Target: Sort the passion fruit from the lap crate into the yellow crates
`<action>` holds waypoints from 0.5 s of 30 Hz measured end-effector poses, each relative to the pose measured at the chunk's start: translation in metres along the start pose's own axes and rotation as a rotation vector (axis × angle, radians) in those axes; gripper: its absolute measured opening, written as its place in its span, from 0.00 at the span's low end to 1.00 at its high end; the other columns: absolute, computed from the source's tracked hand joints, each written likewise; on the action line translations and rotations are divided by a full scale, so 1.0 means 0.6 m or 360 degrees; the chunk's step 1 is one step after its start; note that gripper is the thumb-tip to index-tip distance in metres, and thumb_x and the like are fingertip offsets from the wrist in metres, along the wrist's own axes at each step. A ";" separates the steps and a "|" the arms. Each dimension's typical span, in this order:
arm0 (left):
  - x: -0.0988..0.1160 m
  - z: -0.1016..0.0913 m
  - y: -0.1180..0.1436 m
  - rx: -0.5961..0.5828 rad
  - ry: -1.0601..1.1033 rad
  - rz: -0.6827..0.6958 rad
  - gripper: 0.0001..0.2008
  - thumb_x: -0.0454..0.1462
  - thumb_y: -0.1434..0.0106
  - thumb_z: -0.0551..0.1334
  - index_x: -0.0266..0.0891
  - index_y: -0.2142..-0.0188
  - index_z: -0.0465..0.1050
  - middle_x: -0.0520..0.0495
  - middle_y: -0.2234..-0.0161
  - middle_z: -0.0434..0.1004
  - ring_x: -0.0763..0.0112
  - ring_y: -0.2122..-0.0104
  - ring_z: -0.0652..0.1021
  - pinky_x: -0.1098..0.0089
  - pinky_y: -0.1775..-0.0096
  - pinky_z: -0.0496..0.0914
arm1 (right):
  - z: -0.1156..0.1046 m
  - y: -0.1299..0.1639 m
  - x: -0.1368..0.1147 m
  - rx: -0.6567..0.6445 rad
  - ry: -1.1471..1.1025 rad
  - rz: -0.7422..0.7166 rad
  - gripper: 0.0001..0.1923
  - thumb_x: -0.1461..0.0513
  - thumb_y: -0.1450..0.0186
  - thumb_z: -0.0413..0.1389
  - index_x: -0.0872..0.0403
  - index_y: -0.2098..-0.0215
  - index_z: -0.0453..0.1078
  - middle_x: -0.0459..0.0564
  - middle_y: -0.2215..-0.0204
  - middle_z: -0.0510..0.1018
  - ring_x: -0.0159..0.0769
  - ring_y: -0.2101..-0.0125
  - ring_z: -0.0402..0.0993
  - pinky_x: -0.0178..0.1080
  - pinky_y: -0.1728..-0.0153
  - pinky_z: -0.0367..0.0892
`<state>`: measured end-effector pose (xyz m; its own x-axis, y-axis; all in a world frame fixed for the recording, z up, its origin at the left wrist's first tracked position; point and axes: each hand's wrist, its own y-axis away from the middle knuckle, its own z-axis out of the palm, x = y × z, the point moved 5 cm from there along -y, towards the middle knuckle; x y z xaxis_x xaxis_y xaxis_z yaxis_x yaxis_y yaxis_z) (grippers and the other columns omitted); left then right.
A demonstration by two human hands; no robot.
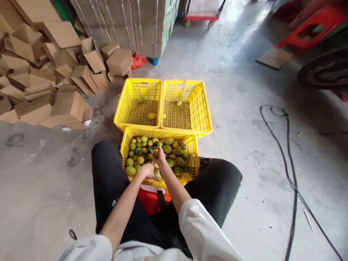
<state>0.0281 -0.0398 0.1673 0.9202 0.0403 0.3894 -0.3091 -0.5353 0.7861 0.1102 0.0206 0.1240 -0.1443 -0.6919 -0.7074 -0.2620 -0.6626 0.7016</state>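
Observation:
A yellow plastic crate [194,156] full of green and yellowish lemons [166,149] stands between my knees. Over the fruit, my right hand [161,156] has its fingers closed around a small greenish lemon [156,152]. Just nearer to me and to the left, my left hand [148,170] is closed too, beside a pale yellow-green thing [157,172] that may be a wrapper or a fruit. What its fingers hold is hidden. The two hands are close together, near the crate's front side.
Behind stand two more yellow crates, the left one [119,105] and the right one [205,105], with a few lemons inside. Open cardboard boxes [67,105] are heaped at left. A black cable [290,163] lies on the floor at right, below a red stool [312,29] and a wheel.

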 end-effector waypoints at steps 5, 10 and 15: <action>-0.003 -0.064 0.131 0.0739 0.0998 0.0073 0.33 0.26 0.60 0.70 0.39 0.51 0.70 0.34 0.54 0.79 0.39 0.45 0.75 0.56 0.46 0.69 | -0.015 0.104 -0.051 -0.0607 -0.1377 0.0302 0.09 0.56 0.37 0.54 0.52 0.71 0.66 0.45 0.77 0.72 0.28 0.80 0.68 0.27 0.83 0.65; -0.024 -0.019 0.200 0.0831 0.2489 0.0379 0.27 0.23 0.56 0.70 0.45 0.57 0.75 0.42 0.55 0.79 0.56 0.54 0.80 0.68 0.57 0.74 | -0.106 0.177 -0.035 -0.0764 -0.1378 0.0162 0.06 0.60 0.42 0.59 0.52 0.66 0.72 0.51 0.67 0.79 0.41 0.66 0.79 0.39 0.73 0.76; -0.030 0.001 0.152 0.0747 0.2979 0.0102 0.18 0.42 0.42 0.68 0.42 0.54 0.72 0.46 0.66 0.78 0.62 0.73 0.81 0.71 0.76 0.71 | -0.104 0.191 -0.008 -0.0841 -0.1421 0.0215 0.08 0.61 0.45 0.65 0.54 0.69 0.73 0.55 0.65 0.81 0.47 0.59 0.80 0.43 0.67 0.78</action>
<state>-0.0168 -0.0901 0.2318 -0.5739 0.5580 0.5993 0.0460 -0.7088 0.7039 0.1403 -0.0697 0.2132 -0.8502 -0.4486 -0.2754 0.2280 -0.7853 0.5756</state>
